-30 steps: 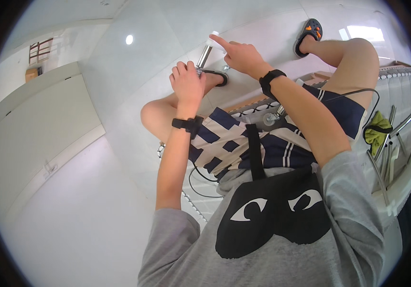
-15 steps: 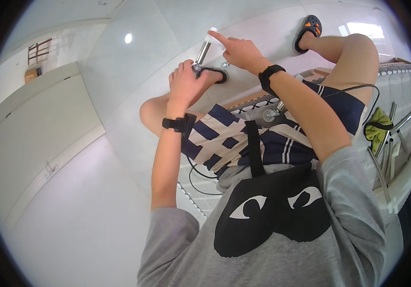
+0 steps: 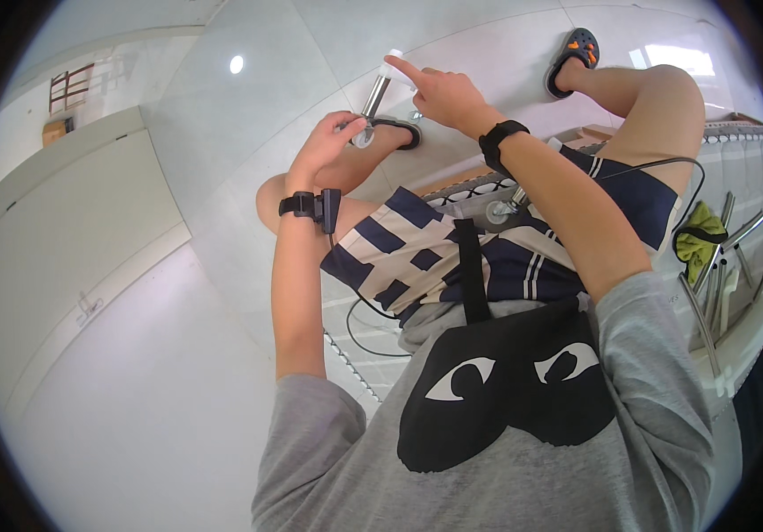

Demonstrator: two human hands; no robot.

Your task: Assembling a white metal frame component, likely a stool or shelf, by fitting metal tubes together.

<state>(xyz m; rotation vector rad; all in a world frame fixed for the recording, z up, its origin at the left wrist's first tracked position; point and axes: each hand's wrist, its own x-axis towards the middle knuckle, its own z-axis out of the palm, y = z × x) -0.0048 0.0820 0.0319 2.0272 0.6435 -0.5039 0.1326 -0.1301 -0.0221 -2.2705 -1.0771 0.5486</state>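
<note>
A shiny metal tube (image 3: 376,96) slants between my hands, in front of my left knee. Its far end carries a white plastic piece (image 3: 391,64); a clear caster wheel (image 3: 363,136) sits at the near end. My left hand (image 3: 321,144) holds the caster wheel, with thumb and fingers closed at its upper side. At the far end is my right hand (image 3: 449,97), its index finger stretched over the white piece and its other fingers curled. The right hand's grip is partly hidden.
Another caster (image 3: 503,210) lies between my thighs. To the right are several loose metal tubes (image 3: 720,284) and a yellow-green cloth (image 3: 701,238). A black cable (image 3: 380,350) hangs by my left arm. A white cabinet (image 3: 71,257) stands at the left.
My left hand has shifted left and turned at the wrist, so the clear caster wheel shows. My right hand and the tube stay nearly in place.
</note>
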